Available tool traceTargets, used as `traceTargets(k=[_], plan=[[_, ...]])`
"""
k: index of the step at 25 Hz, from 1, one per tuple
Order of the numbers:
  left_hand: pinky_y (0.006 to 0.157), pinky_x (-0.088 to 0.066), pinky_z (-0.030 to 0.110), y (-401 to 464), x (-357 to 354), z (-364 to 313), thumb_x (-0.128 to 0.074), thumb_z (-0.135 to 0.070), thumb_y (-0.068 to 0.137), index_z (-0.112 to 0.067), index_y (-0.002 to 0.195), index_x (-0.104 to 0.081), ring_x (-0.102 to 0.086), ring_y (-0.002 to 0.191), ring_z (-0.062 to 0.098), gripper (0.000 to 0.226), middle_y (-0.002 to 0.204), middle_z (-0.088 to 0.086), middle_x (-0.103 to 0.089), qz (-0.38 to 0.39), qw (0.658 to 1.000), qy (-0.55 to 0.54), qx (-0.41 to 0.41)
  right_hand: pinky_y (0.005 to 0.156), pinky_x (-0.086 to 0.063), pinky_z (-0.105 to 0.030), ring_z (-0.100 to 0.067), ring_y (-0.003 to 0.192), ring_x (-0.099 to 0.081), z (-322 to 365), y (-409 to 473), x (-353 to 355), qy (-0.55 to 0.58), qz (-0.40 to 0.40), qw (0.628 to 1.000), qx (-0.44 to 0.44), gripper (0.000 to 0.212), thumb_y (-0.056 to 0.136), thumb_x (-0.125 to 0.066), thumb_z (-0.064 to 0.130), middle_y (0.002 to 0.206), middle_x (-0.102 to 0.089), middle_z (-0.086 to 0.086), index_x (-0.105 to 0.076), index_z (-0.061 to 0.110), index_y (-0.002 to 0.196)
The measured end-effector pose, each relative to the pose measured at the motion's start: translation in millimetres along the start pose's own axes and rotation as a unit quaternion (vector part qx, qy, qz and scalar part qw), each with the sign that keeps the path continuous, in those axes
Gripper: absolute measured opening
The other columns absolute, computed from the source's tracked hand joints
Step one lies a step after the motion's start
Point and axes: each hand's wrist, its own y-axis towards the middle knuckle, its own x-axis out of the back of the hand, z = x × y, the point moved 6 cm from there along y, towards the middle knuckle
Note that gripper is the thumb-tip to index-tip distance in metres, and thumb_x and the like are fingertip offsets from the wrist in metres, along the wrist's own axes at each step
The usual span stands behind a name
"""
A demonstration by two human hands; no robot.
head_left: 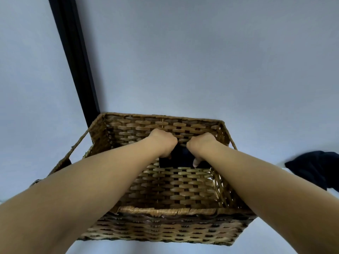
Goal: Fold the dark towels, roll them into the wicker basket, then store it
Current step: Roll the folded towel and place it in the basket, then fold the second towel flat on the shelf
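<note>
Both hands, the left hand (164, 143) and right hand (199, 146), are gripping a soft, floppy dark towel (180, 158) deep inside the stiff wicker basket (165, 210), squeezing its ends so it stays rolled.

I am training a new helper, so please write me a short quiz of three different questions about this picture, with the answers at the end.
1. True or false: both hands reach inside the wicker basket.
2. Where does the dark towel in the basket lie? A) against the far wall, B) against the near wall, C) over the rim.
3. Fill the blank: a second dark cloth lies outside the basket on the ____ side.

Key:
1. True. The left hand and the right hand both hold the towel.
2. A.
3. Right.
</note>
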Motion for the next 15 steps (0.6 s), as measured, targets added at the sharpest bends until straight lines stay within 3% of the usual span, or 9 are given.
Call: traceTargets(k=[3, 5, 8, 10, 12, 15], plan=[[0.066, -0.045, 0.037, -21, 26, 10, -0.058, -0.063, 0.092, -0.019, 0.119, -0.060, -0.060, 0.088, 0.023, 0.052, 0.100, 0.000, -0.061, -0.032, 0.999, -0.034, 0.022, 0.072, -0.045, -0.039, -0.028, 0.110, -0.062, -5, -28, 27, -0.007, -0.057, 0.998, 0.011, 0.069, 0.087, -0.064, 0.063, 0.124, -0.061, -0.003, -0.052, 0.016, 0.136], [0.067, -0.042, 0.034, -42, 59, 15, -0.052, -0.062, 0.094, -0.020, 0.115, -0.060, -0.059, 0.086, 0.023, 0.047, 0.097, -0.001, -0.062, -0.110, 0.994, -0.019, 0.024, 0.073, -0.048, -0.037, -0.026, 0.105, -0.063, -20, -48, 44, 0.035, -0.113, 0.993, 0.002, 0.062, 0.089, -0.060, 0.063, 0.117, -0.062, -0.002, -0.054, 0.019, 0.133], [0.074, -0.038, 0.035, -72, 103, 17, -0.048, -0.055, 0.097, -0.023, 0.125, -0.057, -0.056, 0.110, 0.022, 0.043, 0.118, -0.001, -0.063, -0.274, 0.961, 0.043, 0.002, 0.076, -0.048, -0.036, -0.025, 0.112, -0.055, -53, -85, 58, 0.085, -0.250, 0.964, -0.001, 0.054, 0.096, -0.052, 0.058, 0.126, -0.054, -0.003, -0.048, 0.022, 0.136], [0.095, -0.040, 0.039, -85, 114, 17, -0.050, -0.059, 0.094, -0.025, 0.140, -0.048, -0.043, 0.134, 0.023, 0.057, 0.144, -0.001, -0.050, -0.340, 0.940, 0.017, -0.002, 0.084, -0.049, -0.040, -0.027, 0.127, -0.044, -77, -107, 54, 0.087, -0.331, 0.939, -0.034, 0.060, 0.097, -0.047, 0.060, 0.147, -0.039, -0.003, -0.037, 0.025, 0.145], [0.118, -0.026, 0.046, -87, 118, 14, -0.049, -0.066, 0.092, -0.029, 0.153, -0.031, -0.019, 0.153, 0.024, 0.073, 0.165, 0.000, -0.023, -0.344, 0.939, -0.014, 0.006, 0.096, -0.046, -0.043, -0.031, 0.139, -0.032, -99, -123, 41, 0.092, -0.367, 0.922, -0.084, 0.070, 0.096, -0.043, 0.065, 0.162, -0.018, -0.004, -0.025, 0.028, 0.153], [0.125, -0.012, 0.049, -79, 133, -5, -0.043, -0.072, 0.092, -0.032, 0.158, -0.015, 0.001, 0.157, 0.024, 0.082, 0.170, -0.002, -0.002, -0.345, 0.938, -0.029, 0.001, 0.104, -0.043, -0.047, -0.035, 0.144, -0.026, -124, -141, 19, 0.096, -0.386, 0.909, -0.126, 0.075, 0.095, -0.039, 0.068, 0.167, -0.003, -0.006, -0.018, 0.028, 0.156]])
